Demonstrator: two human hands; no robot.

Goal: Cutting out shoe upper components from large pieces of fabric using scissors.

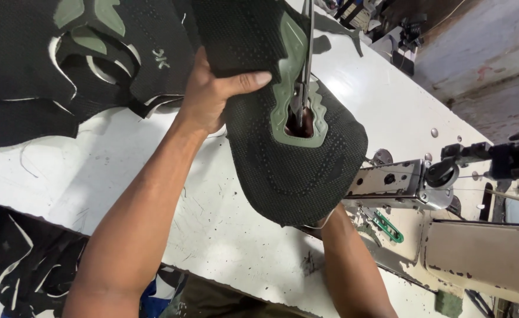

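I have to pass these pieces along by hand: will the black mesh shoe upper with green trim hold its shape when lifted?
Probably not. The black mesh upper drapes and curves over the right hand beneath it, so it looks floppy. It is thin knit, likely light. The left hand pinches an edge easily, and the textured mesh suggests little slipping.

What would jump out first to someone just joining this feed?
The black mesh shoe upper with green trim fills the centre. The left hand grips its upper edge, and the tips of the scissors poke into the opening in the trim. The right hand is hidden under the fabric. More black cut pieces are piled at top left on the white table, and a sewing machine arm sits at right.
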